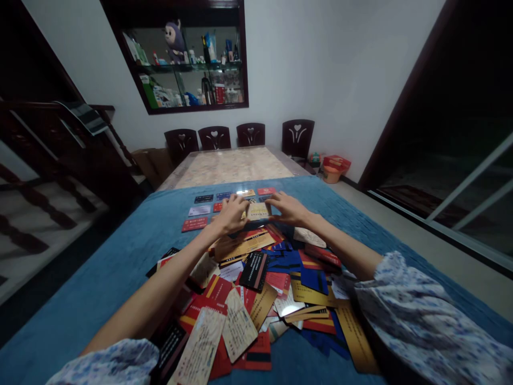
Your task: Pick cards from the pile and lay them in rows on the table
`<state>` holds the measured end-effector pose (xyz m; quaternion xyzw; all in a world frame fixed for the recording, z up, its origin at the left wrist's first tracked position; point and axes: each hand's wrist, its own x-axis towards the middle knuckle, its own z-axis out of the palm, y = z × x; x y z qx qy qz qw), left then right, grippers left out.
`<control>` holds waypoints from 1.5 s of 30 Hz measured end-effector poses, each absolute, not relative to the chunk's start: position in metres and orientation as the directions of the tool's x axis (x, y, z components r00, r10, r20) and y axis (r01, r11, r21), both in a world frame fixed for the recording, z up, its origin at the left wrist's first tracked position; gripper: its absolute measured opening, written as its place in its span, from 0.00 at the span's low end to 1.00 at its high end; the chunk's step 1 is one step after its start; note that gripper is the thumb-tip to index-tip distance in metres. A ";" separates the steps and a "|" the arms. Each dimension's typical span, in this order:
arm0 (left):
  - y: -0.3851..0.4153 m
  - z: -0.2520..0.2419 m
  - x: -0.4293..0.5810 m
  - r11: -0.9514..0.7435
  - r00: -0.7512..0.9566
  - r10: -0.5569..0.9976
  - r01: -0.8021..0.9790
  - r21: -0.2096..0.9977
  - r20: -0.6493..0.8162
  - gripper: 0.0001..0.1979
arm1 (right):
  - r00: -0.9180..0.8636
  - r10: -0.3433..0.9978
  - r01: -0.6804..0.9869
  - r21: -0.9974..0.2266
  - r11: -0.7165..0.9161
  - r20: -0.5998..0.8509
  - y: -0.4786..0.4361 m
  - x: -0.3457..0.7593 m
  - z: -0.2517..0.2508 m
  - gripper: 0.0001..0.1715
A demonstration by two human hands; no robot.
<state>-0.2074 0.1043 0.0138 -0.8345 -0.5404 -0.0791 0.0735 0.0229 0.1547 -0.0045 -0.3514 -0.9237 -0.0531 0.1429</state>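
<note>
A pale cream card (258, 212) is held level between both hands, just beyond a loose heap of cards. My left hand (233, 214) pinches its left end, fingers curled. At the opposite end, the fingers and thumb of my right hand (287, 208) close on the edge. Small rows of cards lie flat past the hands, among them a black card (203, 199), a lilac card (199, 210) and a red card (194, 224); my hands partly cover these rows. Under my forearms, the heap mixes red, gold, blue and white cards, with a black striped card (255, 271) on top.
A blue cloth (160, 214) covers the near part of the long table (236, 163). Dark chairs (297, 136) stand at its far end. Stair railings (40, 203) are on the left, and an orange bucket (332, 174) sits on the floor at right.
</note>
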 end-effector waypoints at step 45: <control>0.134 -0.011 -0.220 -0.225 0.225 0.973 0.974 0.005 -0.053 0.07 | -0.690 0.719 0.723 -0.038 0.690 -0.082 0.182 -0.035 -0.007 0.16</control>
